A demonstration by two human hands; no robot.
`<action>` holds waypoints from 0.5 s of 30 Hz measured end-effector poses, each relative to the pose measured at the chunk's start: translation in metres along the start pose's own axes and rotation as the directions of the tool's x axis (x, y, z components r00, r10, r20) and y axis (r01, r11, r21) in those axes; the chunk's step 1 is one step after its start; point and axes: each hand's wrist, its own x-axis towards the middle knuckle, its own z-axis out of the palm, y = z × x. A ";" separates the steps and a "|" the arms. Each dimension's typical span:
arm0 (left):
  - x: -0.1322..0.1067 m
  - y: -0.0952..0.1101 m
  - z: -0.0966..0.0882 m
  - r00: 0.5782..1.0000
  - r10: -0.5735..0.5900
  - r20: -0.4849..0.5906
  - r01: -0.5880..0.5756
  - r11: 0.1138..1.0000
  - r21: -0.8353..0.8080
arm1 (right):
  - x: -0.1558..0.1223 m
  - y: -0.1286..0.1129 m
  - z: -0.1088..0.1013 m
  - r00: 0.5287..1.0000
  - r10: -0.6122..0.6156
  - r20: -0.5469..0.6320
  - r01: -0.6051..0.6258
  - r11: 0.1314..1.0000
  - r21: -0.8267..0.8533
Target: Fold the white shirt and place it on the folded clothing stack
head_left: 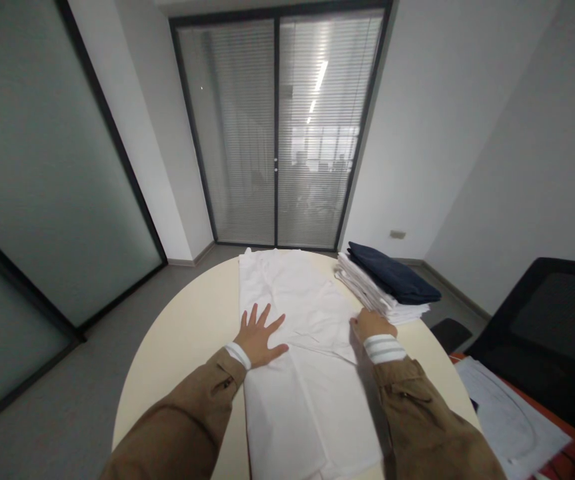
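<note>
A white garment [312,407] lies lengthwise on the round cream table [167,360], folded into a long strip with creases across its middle. Flat on its left side rests my left hand [260,339], fingers spread wide and pointing away from me. At the garment's right edge my right hand [375,325] is closed, its curled fingers pinching the fabric; the exact grip is partly hidden. Just beyond that hand sits a stack of folded white clothes [367,287] with a folded dark navy garment [392,273] on top.
A black mesh chair [547,333] stands to the right, near an orange surface bearing a pale sheet [512,413]. Behind the table is a glass partition with blinds [277,133]. A frosted glass panel [52,167] is on the left.
</note>
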 end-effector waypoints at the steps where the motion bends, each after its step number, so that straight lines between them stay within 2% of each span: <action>1: 0.000 0.000 -0.001 1.000 0.030 0.010 -0.030 1.000 0.004 | 0.003 0.001 0.003 1.000 0.000 -0.004 0.000 1.000 0.011; 7: -0.001 -0.001 -0.005 0.987 0.158 0.030 -0.158 0.987 0.011 | 0.013 0.005 0.012 1.000 0.001 0.002 -0.001 0.997 0.073; 11: -0.003 0.001 -0.010 0.963 0.262 0.056 -0.262 0.965 -0.016 | 0.017 0.008 0.013 1.000 -0.015 -0.025 0.017 0.997 0.082; 15: -0.003 0.002 -0.013 0.955 0.288 0.066 -0.285 0.957 -0.048 | 0.022 0.010 0.015 0.998 -0.059 -0.030 0.062 0.988 0.142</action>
